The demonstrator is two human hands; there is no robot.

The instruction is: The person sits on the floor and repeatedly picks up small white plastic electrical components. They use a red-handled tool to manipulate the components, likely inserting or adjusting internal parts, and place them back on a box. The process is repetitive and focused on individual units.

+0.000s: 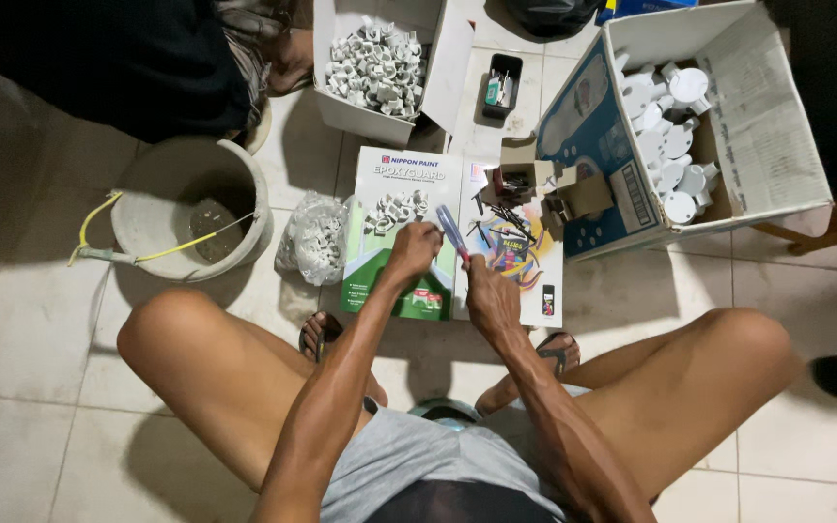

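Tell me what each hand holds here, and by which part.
The right hand grips a screwdriver by its lower handle. The left hand is closed at its tip; what it pinches cannot be told.

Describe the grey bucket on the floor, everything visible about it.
The grey bucket stands upright on the tiled floor, left of a clear bag of white clips. Round, open-topped, it looks like dirty plastic or crusted cement. A dark residue lies at the bottom. A yellow-handled tool rests across its rim, tip inside. Neither hand touches it.
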